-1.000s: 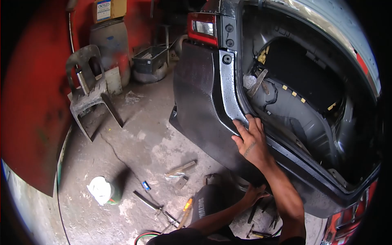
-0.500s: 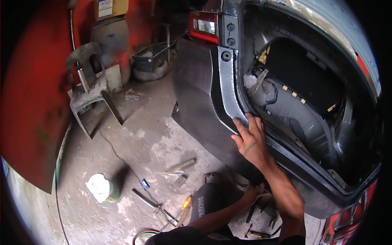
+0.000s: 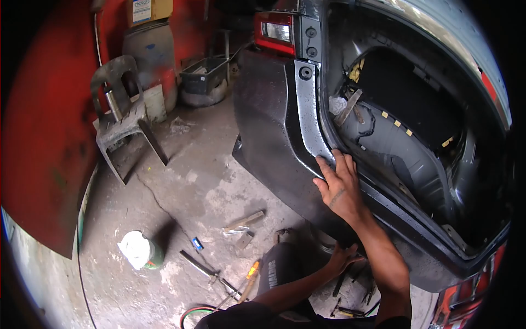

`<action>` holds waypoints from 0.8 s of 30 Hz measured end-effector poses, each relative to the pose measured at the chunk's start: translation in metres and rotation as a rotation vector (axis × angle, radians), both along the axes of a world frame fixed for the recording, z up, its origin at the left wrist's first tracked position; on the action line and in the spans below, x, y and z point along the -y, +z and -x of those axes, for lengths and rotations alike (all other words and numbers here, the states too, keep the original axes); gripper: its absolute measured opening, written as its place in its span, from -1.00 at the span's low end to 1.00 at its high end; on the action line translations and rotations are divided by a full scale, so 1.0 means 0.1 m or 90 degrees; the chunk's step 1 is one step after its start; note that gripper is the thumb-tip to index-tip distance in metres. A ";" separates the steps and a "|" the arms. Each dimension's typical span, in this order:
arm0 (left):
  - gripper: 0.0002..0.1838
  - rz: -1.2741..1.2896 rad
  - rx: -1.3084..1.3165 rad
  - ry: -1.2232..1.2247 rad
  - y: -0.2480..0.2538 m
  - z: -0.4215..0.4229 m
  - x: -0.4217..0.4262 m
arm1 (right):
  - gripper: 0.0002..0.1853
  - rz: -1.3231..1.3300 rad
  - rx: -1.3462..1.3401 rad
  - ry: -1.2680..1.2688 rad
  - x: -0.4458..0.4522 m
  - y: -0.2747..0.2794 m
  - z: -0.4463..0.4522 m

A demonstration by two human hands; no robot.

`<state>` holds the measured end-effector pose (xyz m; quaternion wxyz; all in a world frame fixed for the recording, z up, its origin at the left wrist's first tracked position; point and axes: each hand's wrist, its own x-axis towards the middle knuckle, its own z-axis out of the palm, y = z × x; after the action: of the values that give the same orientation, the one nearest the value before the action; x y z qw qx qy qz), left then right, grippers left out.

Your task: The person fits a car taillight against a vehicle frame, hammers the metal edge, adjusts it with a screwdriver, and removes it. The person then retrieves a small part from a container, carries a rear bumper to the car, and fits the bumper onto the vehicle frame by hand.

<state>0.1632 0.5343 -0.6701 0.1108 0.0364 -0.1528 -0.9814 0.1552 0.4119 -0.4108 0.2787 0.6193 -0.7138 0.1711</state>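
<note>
My right hand (image 3: 342, 189) lies on the curved upper edge of a dark car bumper (image 3: 263, 112), fingers stretched out and a little apart. Its fingertips touch the lower end of the bare metal body strip (image 3: 309, 112) and the black seal beside it. Beneath the bumper's lower edge is my left hand (image 3: 341, 259), its fingers curled and partly hidden; what they grip cannot be made out. Above the strip sits a red and clear tail light (image 3: 275, 34).
The open trunk (image 3: 405, 148) is at right. On the floor are a white-topped bucket (image 3: 139, 249), a blue lighter (image 3: 197, 243), a yellow-handled tool (image 3: 253, 270), a wood piece (image 3: 245, 220) and hoses (image 3: 194, 311). A plastic chair (image 3: 123, 120) and black crate (image 3: 204, 77) stand further back.
The view has shifted slightly, so the surroundings sit a little differently. My right hand stays on the bumper edge and my left hand stays beneath it.
</note>
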 end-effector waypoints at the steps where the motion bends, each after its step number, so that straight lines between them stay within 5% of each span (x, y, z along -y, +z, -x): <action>1: -0.28 -0.002 -0.002 0.000 -0.02 0.02 -0.02 | -0.46 -0.001 -0.001 -0.002 0.00 0.00 0.00; 24: -0.29 0.018 -0.010 -0.010 -0.08 0.12 0.00 | -0.45 0.009 -0.004 -0.008 0.01 -0.03 0.05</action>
<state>0.1512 0.5348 -0.6782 0.1044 0.0262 -0.1664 -0.9802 0.1506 0.4108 -0.4140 0.2862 0.6134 -0.7156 0.1728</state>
